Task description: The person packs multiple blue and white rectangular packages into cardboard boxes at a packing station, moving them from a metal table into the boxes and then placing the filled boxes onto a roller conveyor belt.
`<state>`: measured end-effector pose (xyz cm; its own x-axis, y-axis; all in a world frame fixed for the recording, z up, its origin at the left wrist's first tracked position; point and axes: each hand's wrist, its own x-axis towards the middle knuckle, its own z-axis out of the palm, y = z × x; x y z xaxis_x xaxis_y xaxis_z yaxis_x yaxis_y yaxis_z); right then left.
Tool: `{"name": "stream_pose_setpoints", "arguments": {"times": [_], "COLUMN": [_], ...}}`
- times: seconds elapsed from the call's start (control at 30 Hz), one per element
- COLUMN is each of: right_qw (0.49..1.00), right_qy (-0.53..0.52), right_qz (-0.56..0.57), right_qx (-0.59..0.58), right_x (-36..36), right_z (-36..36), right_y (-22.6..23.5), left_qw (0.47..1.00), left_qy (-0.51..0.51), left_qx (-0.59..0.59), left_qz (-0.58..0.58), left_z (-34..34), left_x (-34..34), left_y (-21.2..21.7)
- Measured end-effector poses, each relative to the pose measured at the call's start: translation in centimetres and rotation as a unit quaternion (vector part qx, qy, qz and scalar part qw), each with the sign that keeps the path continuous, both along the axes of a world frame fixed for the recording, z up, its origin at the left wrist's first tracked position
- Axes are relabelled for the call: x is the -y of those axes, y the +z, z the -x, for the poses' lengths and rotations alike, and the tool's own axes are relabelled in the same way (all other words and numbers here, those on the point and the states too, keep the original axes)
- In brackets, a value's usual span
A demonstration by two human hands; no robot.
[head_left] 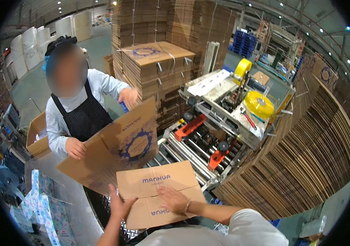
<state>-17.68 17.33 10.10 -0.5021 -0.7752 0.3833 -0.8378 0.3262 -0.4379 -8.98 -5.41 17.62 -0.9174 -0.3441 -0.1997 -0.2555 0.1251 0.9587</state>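
A brown cardboard box (132,180) with blue print sits in front of me, its top flaps folded down so they meet along a middle seam. My right hand (174,200) lies on the flaps near the seam, palm down with its fingers stretched out. At the box's left edge is my left hand (119,203), thumb and fingers apart. Just beyond, a flattened carton (105,164) with a blue ring-shaped print stands tilted. A co-worker's hand (75,148) grips its near edge, and their other hand is raised by its upper corner.
Past the box lies a roller conveyor (183,151) with red-orange guides and a taping machine carrying yellow tape rolls (260,104). Flattened cartons (294,151) stand in a long row at right. Strapped cardboard stacks (158,61) rise behind. Flowered packs (56,215) lie on the left.
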Motion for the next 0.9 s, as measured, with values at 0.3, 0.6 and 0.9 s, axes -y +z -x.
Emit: {"name": "stream_pose_setpoints", "arguments": {"times": [0.3,0.6,0.9], "right_qw": [0.880,0.673,0.844], "right_qy": [-0.411,-0.398,-0.062], "right_qz": [0.004,0.072,-0.073], "right_qx": [0.239,0.619,0.529], "right_x": [-8.8,-10.4,-8.6], "right_z": [13.6,0.6,5.1], "right_y": [-5.2,-26.3,8.7], "left_qw": [0.873,0.964,0.888], "left_qy": [0.115,0.230,0.109], "left_qx": [0.028,0.129,0.109], "left_qz": [0.473,0.024,-0.433], "left_z": [-1.5,-11.5,-7.1], "left_x": [12.2,23.4,5.7], "left_y": [-10.5,-19.7,-12.7]}}
